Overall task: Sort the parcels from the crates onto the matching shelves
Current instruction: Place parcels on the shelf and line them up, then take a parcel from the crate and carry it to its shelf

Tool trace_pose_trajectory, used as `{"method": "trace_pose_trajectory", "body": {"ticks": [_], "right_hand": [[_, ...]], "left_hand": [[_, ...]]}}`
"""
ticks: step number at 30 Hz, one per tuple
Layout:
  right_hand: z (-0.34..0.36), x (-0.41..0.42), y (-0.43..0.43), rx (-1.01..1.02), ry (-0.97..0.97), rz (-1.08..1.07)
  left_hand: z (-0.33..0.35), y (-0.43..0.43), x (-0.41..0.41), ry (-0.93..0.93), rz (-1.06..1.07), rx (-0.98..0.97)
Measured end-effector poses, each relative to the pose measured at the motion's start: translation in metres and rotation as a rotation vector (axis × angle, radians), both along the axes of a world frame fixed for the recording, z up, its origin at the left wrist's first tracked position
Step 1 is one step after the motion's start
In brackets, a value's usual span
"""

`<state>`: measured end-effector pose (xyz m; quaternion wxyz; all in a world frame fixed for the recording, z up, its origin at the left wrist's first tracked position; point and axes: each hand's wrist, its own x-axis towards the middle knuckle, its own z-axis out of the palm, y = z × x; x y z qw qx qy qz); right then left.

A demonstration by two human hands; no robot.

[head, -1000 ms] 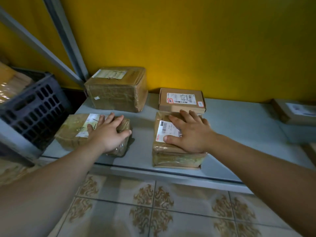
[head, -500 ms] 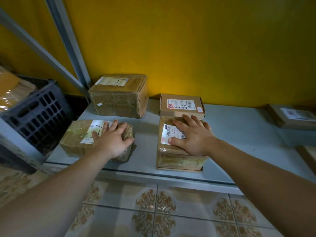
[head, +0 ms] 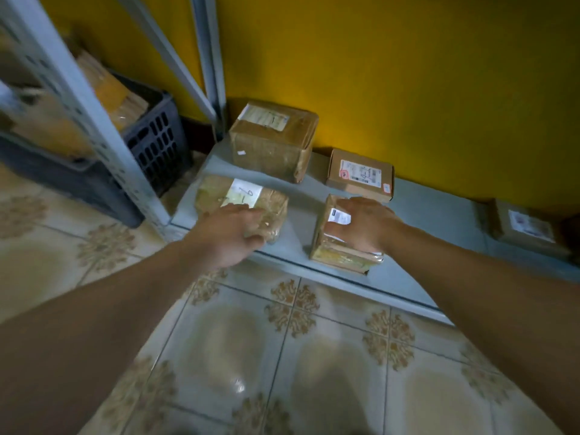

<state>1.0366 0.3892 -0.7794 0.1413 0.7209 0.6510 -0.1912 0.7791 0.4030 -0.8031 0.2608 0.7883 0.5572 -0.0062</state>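
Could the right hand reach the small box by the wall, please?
Probably yes: the small box stands just beyond the parcel under the right hand, its top uncovered and nothing between.

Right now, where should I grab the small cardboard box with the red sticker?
I'd take the small cardboard box by its two short ends, from above and the right. It lies flat, label up, its back close to the wall, with the taped parcel under your right hand in front; the right end faces bare shelf.
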Motion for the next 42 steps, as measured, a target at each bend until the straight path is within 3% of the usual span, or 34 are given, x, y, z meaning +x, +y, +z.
{"method": "trace_pose_trajectory", "body": {"ticks": [8,16,22,31,42], "right_hand": [[0.180,-0.098,-0.094,-0.079,0.075,0.088],[0.396,-0.214,-0.173,0.048,0.183,0.267],[0.524,-0.316,-0.189,0.178,0.192,0.391],[0.594,-0.472,-0.171,0.291,0.216,0.412],[0.603,-0.534,-0.075,0.299,0.213,0.389]], "left_hand": [[0.199,-0.123,-0.078,0.146,-0.026,-0.151],[0.407,-0.258,-0.180,0.149,0.115,-0.085],[0.521,-0.300,-0.277,0.185,0.191,0.025],[0.602,-0.294,-0.430,0.170,0.271,0.148],[0.595,-0.197,-0.496,0.161,0.196,0.138]]}}
